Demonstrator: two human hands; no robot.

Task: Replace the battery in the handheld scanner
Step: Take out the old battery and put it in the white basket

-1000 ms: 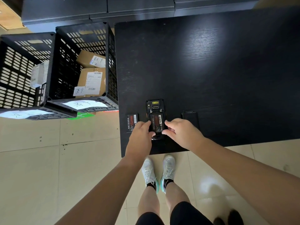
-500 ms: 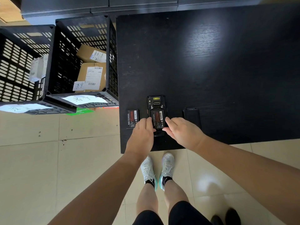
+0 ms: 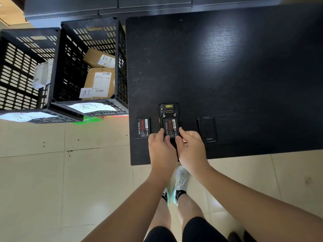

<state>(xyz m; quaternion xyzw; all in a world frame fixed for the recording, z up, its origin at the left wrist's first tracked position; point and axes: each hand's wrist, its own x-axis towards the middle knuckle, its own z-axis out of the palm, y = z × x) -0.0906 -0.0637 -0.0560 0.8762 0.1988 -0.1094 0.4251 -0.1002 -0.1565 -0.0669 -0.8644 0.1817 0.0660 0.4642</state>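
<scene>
Beyond the scanner (image 3: 168,117): bare table (image 3: 227,67), open passage. Left of scanner: spare battery (image 3: 143,128) just beside. Right: cover (image 3: 207,129) near. Crates (image 3: 87,67) well left.

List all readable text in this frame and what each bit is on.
"urovo": brand on the black back cover lying on the table.
"济宁": handwritten slip in the near crate.
Handwritten sheet on that crate's front rim: probably the same two characters, not certain.
Sheet on the left crate: unreadable.
Battery in the scanner, spare battery: print too small.
Parcel labels: too small.
</scene>
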